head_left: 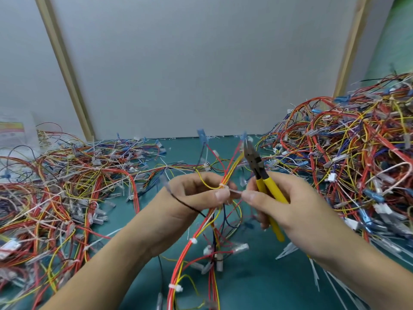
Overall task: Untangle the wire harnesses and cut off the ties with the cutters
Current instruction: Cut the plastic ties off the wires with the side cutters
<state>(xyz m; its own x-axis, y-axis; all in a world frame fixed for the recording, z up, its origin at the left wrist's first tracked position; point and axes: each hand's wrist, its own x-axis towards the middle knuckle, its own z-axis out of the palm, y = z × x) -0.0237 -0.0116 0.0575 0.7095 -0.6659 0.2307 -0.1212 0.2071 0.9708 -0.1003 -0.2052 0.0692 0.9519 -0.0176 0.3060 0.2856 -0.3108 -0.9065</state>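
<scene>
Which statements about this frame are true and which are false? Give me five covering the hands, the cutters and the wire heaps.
1. The right hand holds the yellow-handled cutters. True.
2. The cutters' jaws are closed around the white tie. False: they point upward, clear of the tie.
3. The left hand grips the wire bundle at the tie. True.
4. The table mat is red. False: it is teal green.
5. The taller heap of harnesses lies on the person's right. True.
</scene>
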